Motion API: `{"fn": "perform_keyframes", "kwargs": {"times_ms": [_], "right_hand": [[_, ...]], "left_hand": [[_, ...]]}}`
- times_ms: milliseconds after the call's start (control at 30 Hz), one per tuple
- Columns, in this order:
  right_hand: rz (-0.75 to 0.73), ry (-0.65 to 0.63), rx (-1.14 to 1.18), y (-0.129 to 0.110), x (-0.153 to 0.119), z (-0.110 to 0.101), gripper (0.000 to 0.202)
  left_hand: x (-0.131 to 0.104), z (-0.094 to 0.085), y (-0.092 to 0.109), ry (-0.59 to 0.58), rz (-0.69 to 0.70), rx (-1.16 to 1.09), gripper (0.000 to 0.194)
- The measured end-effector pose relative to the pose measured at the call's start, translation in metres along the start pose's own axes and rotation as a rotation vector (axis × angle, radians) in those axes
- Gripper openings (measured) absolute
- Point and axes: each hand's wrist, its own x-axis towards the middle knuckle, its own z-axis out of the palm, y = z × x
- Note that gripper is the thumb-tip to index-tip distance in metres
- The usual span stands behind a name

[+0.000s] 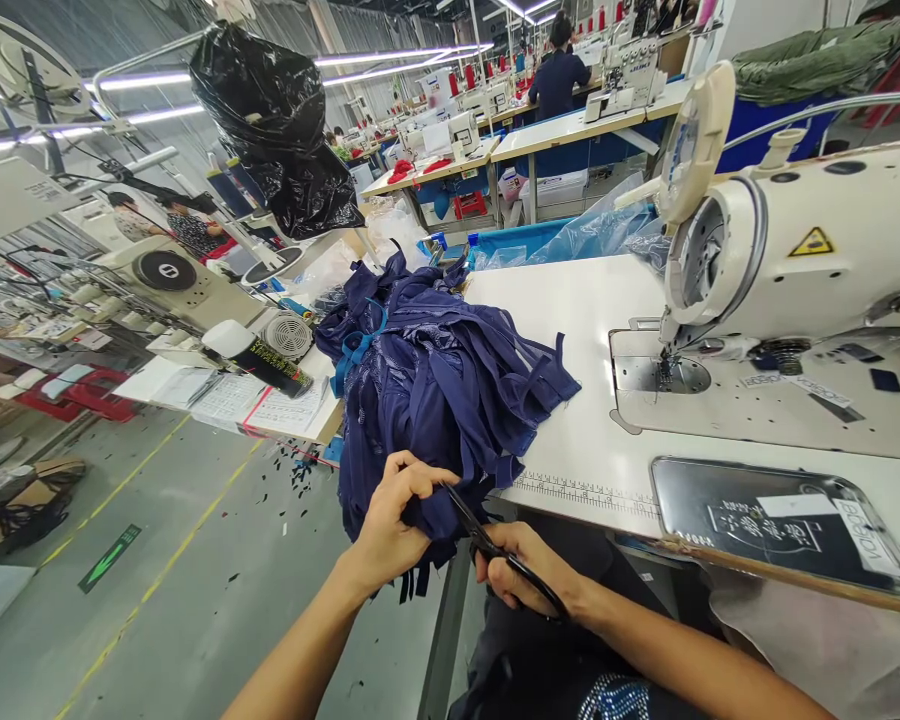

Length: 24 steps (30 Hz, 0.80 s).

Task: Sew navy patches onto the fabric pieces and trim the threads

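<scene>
A heaped bundle of navy blue fabric pieces with long straps [435, 370] lies over the left end of the white sewing table, partly hanging past its edge. Around its upper left, a bright blue strip of cloth [358, 348] is tied. My left hand [401, 510] is closed on the navy fabric at the bundle's lower front edge. In my right hand [529, 565] are black scissors [487, 545], fingers wrapped through the handles. Their blades point up and left, with the tips beside my left fingers at the fabric. Whether the blades touch cloth is hard to tell.
A white sewing machine [802, 260] stands on the table at right. A black tray [784, 520] sits along the front edge, near a printed ruler [585, 492]. At left, a spray can [259, 358] lies on papers [292, 408]. Dark scraps litter the floor [217, 560].
</scene>
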Motion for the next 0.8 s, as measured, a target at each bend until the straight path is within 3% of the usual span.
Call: {"fn": "perform_keyframes", "kwargs": {"times_ms": [233, 400, 533, 600, 667, 733, 800], "right_hand": [[-0.033, 0.000, 0.116, 0.008, -0.003, 0.007, 0.056], [-0.009, 0.046, 0.054, 0.010, -0.007, 0.006, 0.057], [-0.095, 0.116, -0.221, 0.014, -0.021, -0.002, 0.060], [-0.122, 0.154, -0.329, 0.018, -0.033, -0.008, 0.062], [-0.122, 0.215, -0.383, 0.023, -0.046, -0.014, 0.063], [-0.125, 0.297, -0.403, 0.028, -0.056, -0.020, 0.063], [-0.133, 0.363, -0.384, 0.031, -0.062, -0.025, 0.061]], "left_hand": [[0.000, 0.003, 0.001, 0.014, -0.002, 0.009, 0.024], [-0.001, 0.003, 0.001, -0.029, 0.012, 0.043, 0.023], [0.002, -0.006, 0.010, -0.317, -0.030, 0.232, 0.016], [0.005, -0.011, 0.017, -0.474, -0.054, 0.309, 0.044], [0.011, -0.013, 0.023, -0.539, -0.046, 0.336, 0.067], [0.018, -0.010, 0.026, -0.468, 0.003, 0.386, 0.063], [0.027, 0.001, 0.029, -0.326, 0.103, 0.472, 0.044]]}}
